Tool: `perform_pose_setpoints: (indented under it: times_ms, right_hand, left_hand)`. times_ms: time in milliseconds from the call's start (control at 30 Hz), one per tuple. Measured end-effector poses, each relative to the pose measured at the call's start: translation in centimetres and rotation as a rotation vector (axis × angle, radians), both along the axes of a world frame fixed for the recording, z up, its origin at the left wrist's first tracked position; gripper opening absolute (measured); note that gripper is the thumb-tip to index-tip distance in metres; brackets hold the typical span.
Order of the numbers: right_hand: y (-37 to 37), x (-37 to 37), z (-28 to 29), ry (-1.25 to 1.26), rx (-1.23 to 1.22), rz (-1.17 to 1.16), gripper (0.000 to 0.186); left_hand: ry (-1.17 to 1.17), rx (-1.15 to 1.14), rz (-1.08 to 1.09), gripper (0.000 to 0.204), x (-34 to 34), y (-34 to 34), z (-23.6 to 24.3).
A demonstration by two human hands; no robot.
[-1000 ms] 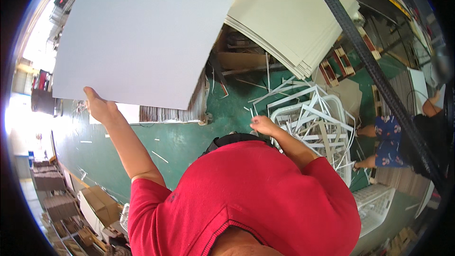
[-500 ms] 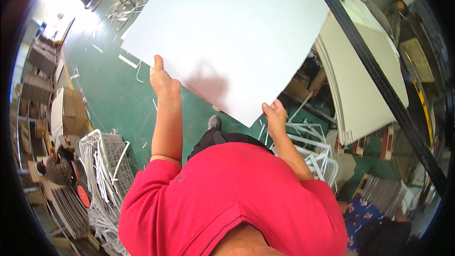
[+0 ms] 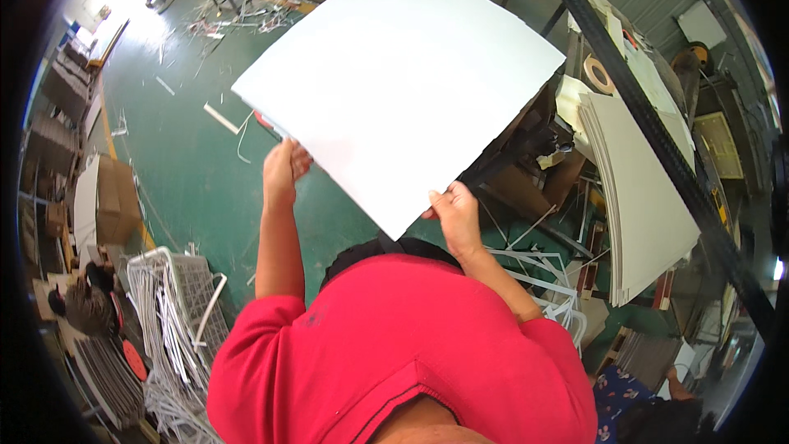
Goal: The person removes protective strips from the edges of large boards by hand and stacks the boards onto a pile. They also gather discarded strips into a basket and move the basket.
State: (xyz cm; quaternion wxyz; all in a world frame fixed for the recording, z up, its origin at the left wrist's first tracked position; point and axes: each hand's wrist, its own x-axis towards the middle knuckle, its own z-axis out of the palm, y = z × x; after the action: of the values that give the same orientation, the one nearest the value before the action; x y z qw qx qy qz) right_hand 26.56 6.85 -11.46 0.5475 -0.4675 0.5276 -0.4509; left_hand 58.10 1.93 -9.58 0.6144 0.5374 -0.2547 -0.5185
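Observation:
A large white sheet [image 3: 403,74], like stiff paper or thin board, is held out in front of my body with one corner pointing toward me. My right hand [image 3: 456,215] pinches its near right edge, thumb on top. At the near left edge is my left hand [image 3: 284,171], its fingers curled against the border of the sheet. Part of that grip is hidden. A small red item [image 3: 263,120] peeks out from beneath the left edge. What lies under the sheet is mostly covered.
A stack of pale boards [image 3: 637,197] leans at the right, near a roll of tape [image 3: 597,73]. A crate of white strips [image 3: 177,296] stands at lower left. Cut scraps [image 3: 246,20] litter the green floor. Other people are at lower left and lower right.
The sheet has swung down from a raised tilt to lie flatter, and its far edge now shows. My left hand has moved lower along the left edge; my right hand has shifted left.

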Motion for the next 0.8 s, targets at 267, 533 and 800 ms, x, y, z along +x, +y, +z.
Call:
perform_pose_setpoints:
  times_ms: [267, 533, 800]
  right_hand:
    - [-3.4, 4.7, -3.7, 0.119, -0.025, 0.025, 0.027]
    - [-4.8, 7.7, -0.4, 0.014, -0.041, -0.012, 0.019]
    - [-6.0, 6.6, -0.7, 0.145, -0.078, 0.034, 0.016]
  left_hand:
    - [-0.107, 0.170, -0.187, 0.024, 1.2, -0.4, -1.4]
    - [0.094, 0.122, -0.165, 0.023, 1.6, -1.0, -2.4]
    - [-0.020, 0.041, -0.119, 0.019, 0.5, -1.5, -0.6]
